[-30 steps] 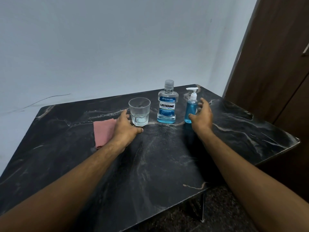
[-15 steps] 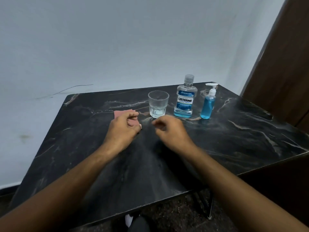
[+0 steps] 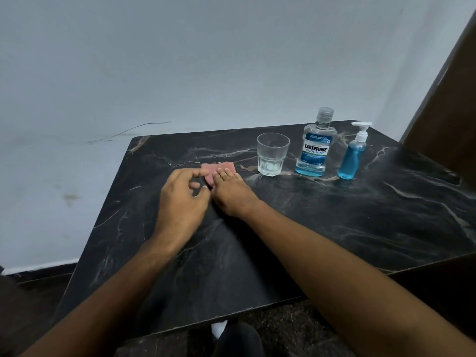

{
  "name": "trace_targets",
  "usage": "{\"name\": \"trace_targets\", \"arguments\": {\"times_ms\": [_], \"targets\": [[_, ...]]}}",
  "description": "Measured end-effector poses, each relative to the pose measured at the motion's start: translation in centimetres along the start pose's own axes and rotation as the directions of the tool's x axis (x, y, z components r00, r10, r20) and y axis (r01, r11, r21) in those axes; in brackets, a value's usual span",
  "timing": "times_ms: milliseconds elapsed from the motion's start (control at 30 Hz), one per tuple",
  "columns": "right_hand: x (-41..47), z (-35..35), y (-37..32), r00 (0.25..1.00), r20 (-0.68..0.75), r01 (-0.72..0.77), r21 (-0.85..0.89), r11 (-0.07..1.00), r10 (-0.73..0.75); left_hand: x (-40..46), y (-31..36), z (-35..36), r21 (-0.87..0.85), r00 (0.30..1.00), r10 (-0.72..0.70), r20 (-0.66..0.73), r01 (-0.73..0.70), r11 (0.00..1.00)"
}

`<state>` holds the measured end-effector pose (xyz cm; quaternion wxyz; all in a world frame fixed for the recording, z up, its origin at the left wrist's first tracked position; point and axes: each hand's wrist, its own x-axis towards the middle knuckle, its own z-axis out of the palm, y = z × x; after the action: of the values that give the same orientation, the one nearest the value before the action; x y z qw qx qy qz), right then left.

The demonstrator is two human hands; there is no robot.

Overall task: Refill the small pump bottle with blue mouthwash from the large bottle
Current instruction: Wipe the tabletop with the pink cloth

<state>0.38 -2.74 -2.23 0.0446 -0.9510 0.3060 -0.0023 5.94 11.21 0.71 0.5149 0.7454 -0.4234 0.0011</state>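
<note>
Bottles stand upright, far right of my hands: large bottle (image 3: 316, 148) capped, small pump bottle (image 3: 352, 155) just beyond; right hand (image 3: 230, 193) nearer, left hand (image 3: 181, 199) alongside, both empty, fingers on pink cloth (image 3: 219, 169).

We see a black marble table (image 3: 360, 228) against a pale wall (image 3: 206, 60). On it stands a clear glass (image 3: 272, 153), upright and apparently empty, and left of the glass a pink cloth (image 3: 219, 168) lies flat. At right is dark wood (image 3: 448, 119).
</note>
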Motion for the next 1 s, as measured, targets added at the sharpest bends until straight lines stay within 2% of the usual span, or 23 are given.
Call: {"name": "trace_targets", "arguments": {"times_ms": [133, 233, 333, 433, 567, 633, 700, 767, 833, 900, 933, 1000], "targets": [[-4.3, 0.0, -0.6, 0.995, 0.014, 0.103, 0.047, 0.994, -0.103, -1.4, -0.4, -0.2, 0.04, 0.995, -0.01, 0.104, 0.006, 0.999], [-10.1, 1.4, -0.6, 0.976, -0.068, 0.211, 0.079, 0.974, -0.206, -3.1, -0.3, -0.1, 0.046, 0.989, 0.042, 0.14, -0.048, 0.998], [-13.1, 1.7, 2.1, 0.979, -0.067, 0.199, 0.097, 0.975, -0.193, -4.9, 0.3, 1.1, 0.046, 0.967, 0.089, 0.24, -0.103, 0.994], [-14.2, 0.8, 7.0, 0.996, -0.06, 0.079, 0.108, 0.991, -0.073, -5.9, 1.5, 3.1, 0.08, 0.932, 0.107, 0.347, -0.144, 0.986], [-15.6, -0.6, 14.6, 0.978, -0.061, -0.191, 0.13, 0.973, 0.2, -6.1, 2.5, 4.7, 0.092, 0.926, 0.067, 0.373, -0.109, 0.99], [-15.7, -1.0, 16.0, 0.941, -0.074, -0.319, 0.131, 0.939, 0.33, -6.0, 2.5, 5.1, 0.08, 0.929, 0.065, 0.365, -0.101, 0.992], [-14.7, -1.0, 15.0, 0.924, -0.102, -0.352, 0.148, 0.924, 0.368, -6.0, 2.6, 5.4, 0.061, 0.937, 0.06, 0.344, -0.086, 0.994], [-13.6, -0.9, 11.9, 0.954, -0.106, -0.25, 0.24, 0.938, 0.281, -5.9, 3.0, 5.9, 0.043, 0.946, 0.073, 0.316, -0.091, 0.995], [-13.1, -0.5, 8.2, 0.991, -0.115, -0.031, 0.301, 0.953, 0.068, -5.7, 3.6, 6.4, 0.034, 0.95, 0.098, 0.296, -0.113, 0.993], [-13.3, 0.2, 5.4, 0.981, -0.132, 0.173, 0.285, 0.943, -0.141, -5.7, 4.0, 6.7, 0.011, 0.949, 0.099, 0.3, -0.107, 0.994], [-13.5, 0.5, 5.0, 0.973, -0.134, 0.216, 0.265, 0.94, -0.186, -5.7, 4.1, 6.8, 0.002, 0.947, 0.094, 0.307, -0.1, 0.995], [-13.5, 0.7, 6.2, 0.973, -0.168, 0.202, 0.27, 0.941, -0.161, -5.9, 4.2, 6.9, 0.012, 0.938, 0.084, 0.336, -0.093, 0.996]]}}
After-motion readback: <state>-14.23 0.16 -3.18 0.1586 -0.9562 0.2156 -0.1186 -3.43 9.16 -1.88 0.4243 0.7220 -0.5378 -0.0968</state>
